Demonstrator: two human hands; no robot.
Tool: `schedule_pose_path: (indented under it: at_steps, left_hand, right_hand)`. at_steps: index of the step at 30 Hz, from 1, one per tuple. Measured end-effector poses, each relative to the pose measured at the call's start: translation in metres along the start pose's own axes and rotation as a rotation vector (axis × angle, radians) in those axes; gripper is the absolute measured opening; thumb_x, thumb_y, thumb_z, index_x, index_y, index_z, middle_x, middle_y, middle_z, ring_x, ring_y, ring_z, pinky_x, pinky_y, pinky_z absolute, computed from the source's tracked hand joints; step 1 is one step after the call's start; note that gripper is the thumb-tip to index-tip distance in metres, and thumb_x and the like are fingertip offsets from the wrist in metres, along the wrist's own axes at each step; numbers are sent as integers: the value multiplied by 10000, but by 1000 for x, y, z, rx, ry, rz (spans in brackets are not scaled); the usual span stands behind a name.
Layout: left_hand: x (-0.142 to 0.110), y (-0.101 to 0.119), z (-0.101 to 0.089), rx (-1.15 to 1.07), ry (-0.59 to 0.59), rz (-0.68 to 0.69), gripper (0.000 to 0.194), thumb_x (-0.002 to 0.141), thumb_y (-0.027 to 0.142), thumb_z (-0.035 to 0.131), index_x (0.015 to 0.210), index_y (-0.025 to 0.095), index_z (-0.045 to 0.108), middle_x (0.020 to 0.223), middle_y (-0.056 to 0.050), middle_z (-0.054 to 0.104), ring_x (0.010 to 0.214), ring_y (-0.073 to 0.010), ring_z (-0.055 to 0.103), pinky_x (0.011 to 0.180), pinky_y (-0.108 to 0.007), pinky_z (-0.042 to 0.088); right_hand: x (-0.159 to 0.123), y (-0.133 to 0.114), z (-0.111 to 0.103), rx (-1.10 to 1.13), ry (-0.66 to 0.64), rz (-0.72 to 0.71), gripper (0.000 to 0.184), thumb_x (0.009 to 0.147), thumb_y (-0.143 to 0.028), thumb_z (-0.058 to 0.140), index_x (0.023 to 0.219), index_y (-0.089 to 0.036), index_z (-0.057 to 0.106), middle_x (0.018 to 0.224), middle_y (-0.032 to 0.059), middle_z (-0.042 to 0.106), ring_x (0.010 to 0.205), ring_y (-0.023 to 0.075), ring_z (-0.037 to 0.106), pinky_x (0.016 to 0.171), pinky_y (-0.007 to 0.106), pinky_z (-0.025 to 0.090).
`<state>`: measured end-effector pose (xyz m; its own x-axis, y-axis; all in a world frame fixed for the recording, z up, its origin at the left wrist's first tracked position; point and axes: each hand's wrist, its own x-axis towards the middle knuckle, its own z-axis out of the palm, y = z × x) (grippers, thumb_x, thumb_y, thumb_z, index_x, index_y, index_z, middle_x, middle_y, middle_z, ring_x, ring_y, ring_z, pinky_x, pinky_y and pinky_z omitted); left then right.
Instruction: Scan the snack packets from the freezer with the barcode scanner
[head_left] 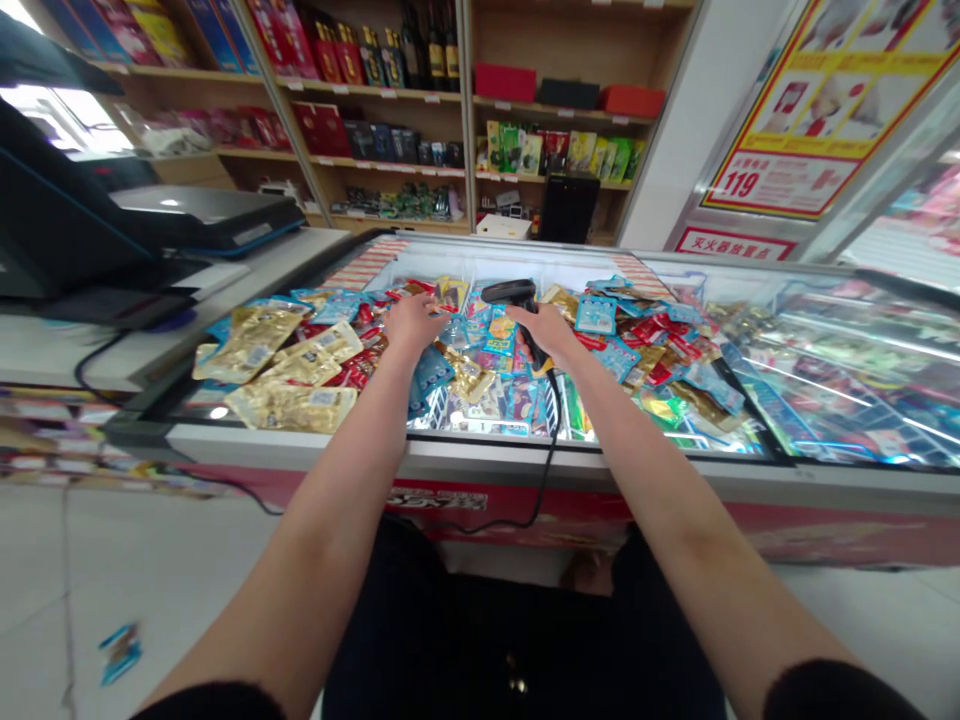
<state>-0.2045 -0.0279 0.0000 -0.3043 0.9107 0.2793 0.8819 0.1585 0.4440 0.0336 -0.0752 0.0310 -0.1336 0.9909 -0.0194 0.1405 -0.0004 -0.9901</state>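
Note:
My right hand [544,332] is wrapped round a black barcode scanner [511,292], whose head points left over the freezer's glass top. From its yellow-edged grip a black cable [551,440] hangs down the freezer front. Over the left pile of snack packets, my left hand [412,324] reaches in with thumb and fingers apart; I see nothing held in it. Gold packets [259,345] and red packets [364,365] lie beside it. Between my hands are blue packets [480,330] and a gold packet [466,378]. Another mixed heap, with a blue packet [596,314] on it, lies right of the scanner.
The chest freezer [480,455] spans the front, with wire baskets under its glass. At left, a counter [82,355] carries a checkout machine [67,200]. Stocked shelves [375,90] stand behind. One blue packet [120,652] lies on the floor.

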Motion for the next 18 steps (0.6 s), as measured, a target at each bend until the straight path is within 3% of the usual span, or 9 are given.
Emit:
schedule_pose_path:
  at_steps: [5, 8, 11, 14, 18]
  left_hand:
    - [0, -9, -4, 126, -139, 20, 816, 631, 726, 861, 1258, 209, 782, 1393, -190, 694, 1386, -480, 566, 1187, -560, 437]
    - [-2, -6, -4, 172, -196, 41, 1048, 528, 793, 889, 1360, 178, 718, 1522, -232, 593, 1458, -504, 490, 1227, -581, 392]
    - [-4, -3, -3, 188, -227, 44, 1199, 520, 830, 872, 1476, 154, 615, 1600, -258, 508, 1520, -501, 419, 1258, -583, 350]
    - [-6, 0, -3, 194, -208, 43, 1181, 581, 845, 829, 1501, 150, 575, 1600, -266, 508, 1533, -492, 401, 1266, -589, 325]
    - [-6, 3, -2, 168, -136, 21, 981, 719, 721, 809, 1480, 153, 560, 1580, -262, 542, 1517, -460, 440, 1244, -562, 355]
  right_hand:
    - [4, -2, 32, -37, -45, 97, 400, 1003, -331, 716, 676, -217, 516, 456, -30, 519, 347, 125, 457, 352, 252, 406]
    - [4, -2, 43, -35, -42, 112, 409, 988, -348, 744, 677, -219, 511, 458, -36, 511, 370, 129, 464, 369, 251, 411]
    - [5, 1, 46, -33, -31, 109, 378, 994, -320, 731, 697, -214, 523, 480, -32, 536, 390, 133, 490, 372, 246, 411]
    - [6, 5, 44, -29, -29, 116, 354, 1021, -287, 680, 707, -210, 536, 483, -34, 542, 376, 131, 486, 360, 248, 407]
    - [6, 10, 39, -7, -22, 108, 389, 1037, -290, 646, 676, -213, 522, 484, -28, 545, 363, 130, 483, 350, 255, 415]
